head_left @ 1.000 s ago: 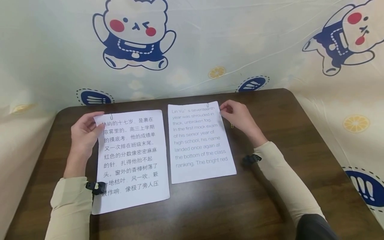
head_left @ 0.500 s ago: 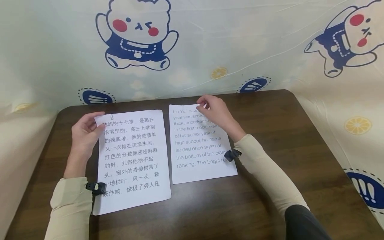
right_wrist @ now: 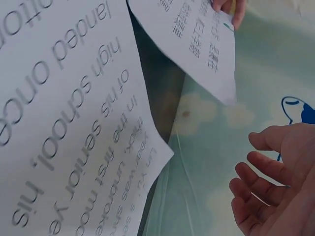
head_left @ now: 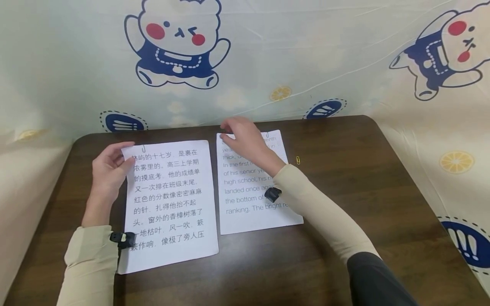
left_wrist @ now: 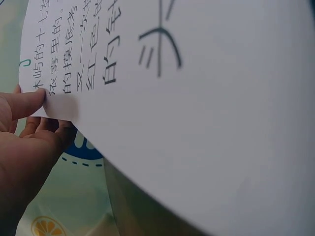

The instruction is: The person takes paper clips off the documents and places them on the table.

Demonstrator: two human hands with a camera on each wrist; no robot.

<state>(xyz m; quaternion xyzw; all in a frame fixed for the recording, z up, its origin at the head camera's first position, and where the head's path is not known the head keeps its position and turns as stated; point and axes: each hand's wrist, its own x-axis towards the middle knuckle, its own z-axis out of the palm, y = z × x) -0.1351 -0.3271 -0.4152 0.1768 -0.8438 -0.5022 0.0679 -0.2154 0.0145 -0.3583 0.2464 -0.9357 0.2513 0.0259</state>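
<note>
While your left grip [head_left: 109, 172] pinches the upper left corner of the Chinese-text sheet [head_left: 168, 204], thumb on the printed face and fingers behind, your right grip [head_left: 245, 140] is relaxed and holds nothing, its fingers loosely bent near the upper left corner of the English-text sheet [head_left: 250, 217]. The Chinese-text sheet fills the left of the head frame, and its page bows in the left wrist view; a green clip [left_wrist: 24, 63] sits on its top edge, just beside your thumb. The English-text sheet lies at the middle of the head frame, with your right forearm crossing over its right part and a small clip [head_left: 267, 134] on its top edge. On the brown tabletop [head_left: 383, 182], just right of that sheet, you have a yellow paper clip [head_left: 298, 160]. A cartoon-printed cloth [head_left: 252, 55] hangs across the top of the frame.
</note>
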